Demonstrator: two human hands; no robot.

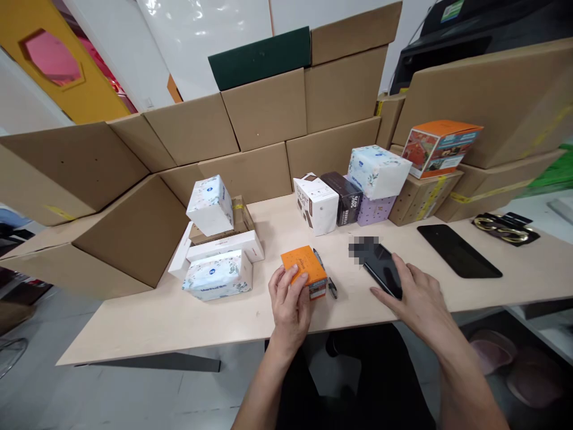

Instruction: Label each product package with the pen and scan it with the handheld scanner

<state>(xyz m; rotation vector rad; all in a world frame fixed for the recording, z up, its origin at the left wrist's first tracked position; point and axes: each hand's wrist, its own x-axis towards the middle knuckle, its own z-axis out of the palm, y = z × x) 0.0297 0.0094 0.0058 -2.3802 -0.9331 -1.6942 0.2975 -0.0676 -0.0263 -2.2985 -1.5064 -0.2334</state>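
Observation:
My left hand (289, 304) is closed on a small orange box (308, 266) near the table's front edge, its fingers over the top and left side. My right hand (416, 295) has its thumb and fingers around the near end of a black, slab-like object (382, 269); the far end is pixelated, so its exact kind does not show. A dark pen (332, 288) lies just right of the orange box, partly hidden behind it.
Tissue packs (217, 276) and white boxes (228, 246) are stacked at left. Behind stand a white carton (317, 206), a purple box (376, 210) and a larger orange box (441, 146). A black tablet-like slab (459, 251) lies right. Cardboard boxes (264, 110) wall the back.

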